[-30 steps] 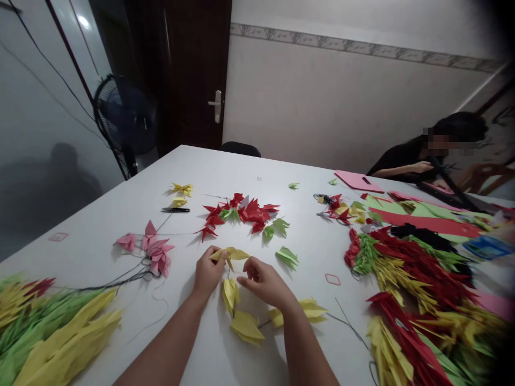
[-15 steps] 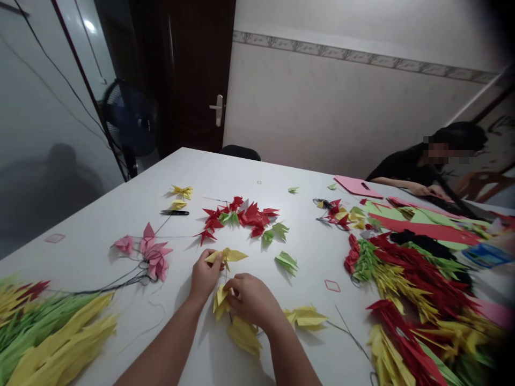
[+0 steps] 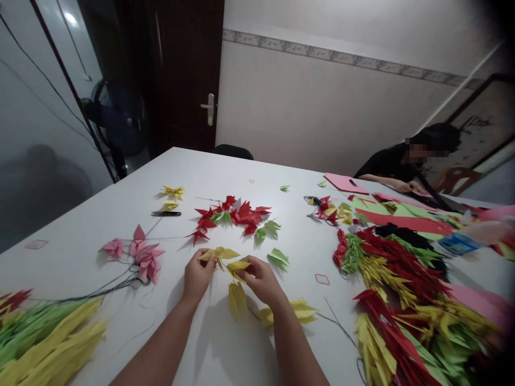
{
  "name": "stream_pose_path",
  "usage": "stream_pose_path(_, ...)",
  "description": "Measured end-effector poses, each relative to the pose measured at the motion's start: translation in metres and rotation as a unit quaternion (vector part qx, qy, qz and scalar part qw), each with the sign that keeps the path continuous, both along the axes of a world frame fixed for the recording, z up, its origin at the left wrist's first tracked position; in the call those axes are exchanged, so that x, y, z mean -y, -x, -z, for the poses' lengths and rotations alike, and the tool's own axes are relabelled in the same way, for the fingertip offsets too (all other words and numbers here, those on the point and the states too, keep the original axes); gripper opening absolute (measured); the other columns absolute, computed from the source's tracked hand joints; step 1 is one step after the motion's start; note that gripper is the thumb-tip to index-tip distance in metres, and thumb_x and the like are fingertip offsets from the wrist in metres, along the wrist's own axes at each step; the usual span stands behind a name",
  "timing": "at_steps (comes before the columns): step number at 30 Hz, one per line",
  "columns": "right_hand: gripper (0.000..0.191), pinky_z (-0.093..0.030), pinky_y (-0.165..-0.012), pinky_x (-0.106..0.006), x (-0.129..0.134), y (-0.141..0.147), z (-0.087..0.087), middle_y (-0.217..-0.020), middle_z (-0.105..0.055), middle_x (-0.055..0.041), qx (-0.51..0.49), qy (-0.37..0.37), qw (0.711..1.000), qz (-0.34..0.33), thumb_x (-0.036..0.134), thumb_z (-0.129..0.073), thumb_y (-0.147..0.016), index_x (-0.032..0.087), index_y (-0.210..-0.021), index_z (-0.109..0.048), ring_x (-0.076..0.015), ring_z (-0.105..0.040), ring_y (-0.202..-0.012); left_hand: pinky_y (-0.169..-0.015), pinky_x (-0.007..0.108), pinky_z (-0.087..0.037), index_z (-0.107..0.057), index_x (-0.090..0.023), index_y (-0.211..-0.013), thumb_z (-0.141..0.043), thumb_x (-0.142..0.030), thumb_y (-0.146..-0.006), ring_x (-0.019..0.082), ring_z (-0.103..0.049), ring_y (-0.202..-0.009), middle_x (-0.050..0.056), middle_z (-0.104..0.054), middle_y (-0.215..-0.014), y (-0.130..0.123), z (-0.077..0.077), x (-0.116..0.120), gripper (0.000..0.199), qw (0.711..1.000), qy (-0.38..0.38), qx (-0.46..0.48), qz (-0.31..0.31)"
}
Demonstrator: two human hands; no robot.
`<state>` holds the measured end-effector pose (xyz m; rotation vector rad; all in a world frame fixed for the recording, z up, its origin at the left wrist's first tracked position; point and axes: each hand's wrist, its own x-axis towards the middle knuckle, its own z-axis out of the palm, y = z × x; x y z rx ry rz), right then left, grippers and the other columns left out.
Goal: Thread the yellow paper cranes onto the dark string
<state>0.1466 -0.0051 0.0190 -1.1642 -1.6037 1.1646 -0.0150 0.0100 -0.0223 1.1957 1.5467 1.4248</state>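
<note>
My left hand (image 3: 200,273) pinches one wing of a yellow paper crane (image 3: 223,254), held above the white table. Close to its right, my right hand (image 3: 259,276) is closed on a second yellow paper crane (image 3: 238,265). A third yellow crane (image 3: 238,300) dangles just below the right fingers. From there a dark cord leads right to more yellow cranes (image 3: 303,311), partly hidden behind my right forearm. Beyond my hands lies a curved string of red cranes (image 3: 245,214) with a few green ones. Pink cranes (image 3: 148,257) tangled with dark cord rest to the left.
Black thread snips (image 3: 167,214) lie near two yellow cranes (image 3: 174,192). Heaps of green and yellow folded strings (image 3: 52,338) fill the near left, with red and yellow heaps (image 3: 402,268) at right. A person (image 3: 402,166) sits at the far right, near pink paper (image 3: 344,183).
My right hand has risen and turned, bringing the second yellow crane up close to the left hand's crane. The third crane has been lifted along. The view has shifted slightly right.
</note>
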Motion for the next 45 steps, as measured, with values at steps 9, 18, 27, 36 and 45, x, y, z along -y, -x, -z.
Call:
stream_pose_path(9, 0.019, -0.033, -0.050, -0.021, -0.003, 0.009, 0.020, -0.054, -0.051, 0.0043, -0.199, 0.123, 0.971, 0.041, 0.022, -0.062, -0.060, 0.018, -0.060, -0.044, -0.0092, -0.046, -0.052, -0.063, 0.027, -0.051, -0.055, -0.018, -0.078, -0.054, -0.038, -0.068, 0.017, -0.065, -0.067, 0.004, -0.065, -0.074, 0.003, 0.009, -0.005, 0.022, 0.999, -0.027, 0.005, -0.044)
stream_pose_path(18, 0.029, -0.032, -0.048, -0.018, -0.001, 0.013, 0.027, -0.053, -0.050, 0.0059, -0.253, 0.178, 0.951, 0.006, 0.023, -0.070, -0.053, 0.017, -0.059, -0.042, -0.0064, -0.045, -0.048, -0.064, 0.029, -0.050, -0.053, -0.016, -0.093, -0.052, -0.037, -0.072, 0.016, -0.062, -0.068, 0.008, -0.061, -0.090, 0.004, 0.009, -0.004, 0.029, 0.998, -0.040, -0.030, -0.030)
stream_pose_path(27, 0.024, -0.031, -0.045, -0.019, -0.004, 0.015, 0.028, -0.049, -0.046, 0.0067, -0.197, 0.135, 0.970, 0.041, 0.025, -0.064, -0.057, 0.018, -0.057, -0.041, -0.0065, -0.041, -0.046, -0.067, 0.031, -0.045, -0.049, -0.019, -0.085, -0.061, -0.036, -0.067, 0.019, -0.051, -0.079, 0.006, -0.051, -0.085, -0.004, -0.010, 0.018, 0.027, 0.943, -0.224, -0.248, -0.007)
stream_pose_path(36, 0.023, -0.032, -0.048, -0.019, -0.001, 0.015, 0.027, -0.055, -0.044, 0.0070, -0.188, 0.120, 0.974, 0.031, 0.028, -0.063, -0.061, 0.018, -0.062, -0.042, -0.0073, -0.040, -0.051, -0.059, 0.026, -0.042, -0.051, -0.020, -0.075, -0.049, -0.039, -0.076, 0.014, -0.052, -0.062, 0.001, -0.056, -0.070, -0.010, -0.008, 0.018, 0.019, 0.952, -0.133, -0.234, 0.142)
stream_pose_path(45, 0.030, -0.040, -0.054, -0.023, -0.005, 0.014, 0.028, -0.061, -0.052, 0.0016, -0.181, 0.114, 0.977, 0.023, 0.044, -0.066, -0.064, 0.017, -0.066, -0.053, -0.0109, -0.049, -0.056, -0.058, 0.024, -0.043, -0.054, -0.018, -0.066, -0.049, -0.045, -0.076, 0.014, -0.055, -0.059, 0.000, -0.056, -0.061, -0.011, -0.009, 0.013, 0.029, 0.987, -0.048, -0.024, 0.150)
